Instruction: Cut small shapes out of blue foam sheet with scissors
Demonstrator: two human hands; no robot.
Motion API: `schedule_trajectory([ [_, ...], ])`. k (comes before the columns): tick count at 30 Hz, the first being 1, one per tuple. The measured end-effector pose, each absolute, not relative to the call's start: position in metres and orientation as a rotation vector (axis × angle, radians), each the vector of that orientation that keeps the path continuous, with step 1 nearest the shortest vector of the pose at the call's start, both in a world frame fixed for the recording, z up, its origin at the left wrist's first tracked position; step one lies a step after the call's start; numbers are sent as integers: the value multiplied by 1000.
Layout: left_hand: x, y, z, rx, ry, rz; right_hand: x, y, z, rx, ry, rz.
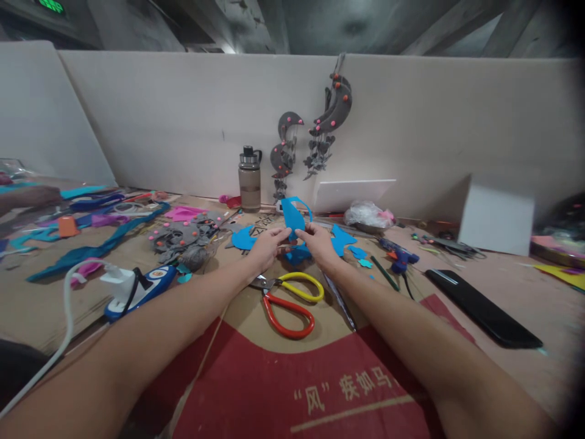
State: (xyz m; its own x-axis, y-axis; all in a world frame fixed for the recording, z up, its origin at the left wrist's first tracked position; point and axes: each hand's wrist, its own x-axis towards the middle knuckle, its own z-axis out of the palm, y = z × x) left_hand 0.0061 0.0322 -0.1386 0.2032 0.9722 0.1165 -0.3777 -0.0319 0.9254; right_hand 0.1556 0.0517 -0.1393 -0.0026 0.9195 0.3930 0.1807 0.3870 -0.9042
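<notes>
Between my two hands a piece of blue felt (293, 214) is held up, with a thin curved strip at its right side. My left hand (270, 245) pinches its lower left edge, and my right hand (319, 244) pinches the lower right. More cut blue felt (340, 239) lies behind and beside my hands, with small blue scraps (358, 252) to the right. Just below my hands rest scissors (292, 305) with one yellow and one red handle, their blades partly hidden by my left forearm. A pen (340, 303) lies near my right forearm.
A bottle (250, 183) stands by the white board. Grey felt moons (336, 110) hang there. At left are a power strip (141, 299) with a white cable, grey felt pieces (183, 235) and another person's hand (34, 197). A glue gun (399, 256) and black case (484, 310) lie at right.
</notes>
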Motion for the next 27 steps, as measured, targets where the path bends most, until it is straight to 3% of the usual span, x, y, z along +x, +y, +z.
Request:
schedule_trajectory([
  [7,6,32,-139,1099,805,1294,154,50,-137,-1036,-1513,794],
  [14,1,30,-124,970,771,1374,154,19,-100,-1009,-1474,608],
  [22,-18,43,-96,824,703,1516,153,-106,-95,-1209,-2596,340],
  [27,-27,42,-79,868,713,1531,145,-127,-107,-1378,-2716,96],
])
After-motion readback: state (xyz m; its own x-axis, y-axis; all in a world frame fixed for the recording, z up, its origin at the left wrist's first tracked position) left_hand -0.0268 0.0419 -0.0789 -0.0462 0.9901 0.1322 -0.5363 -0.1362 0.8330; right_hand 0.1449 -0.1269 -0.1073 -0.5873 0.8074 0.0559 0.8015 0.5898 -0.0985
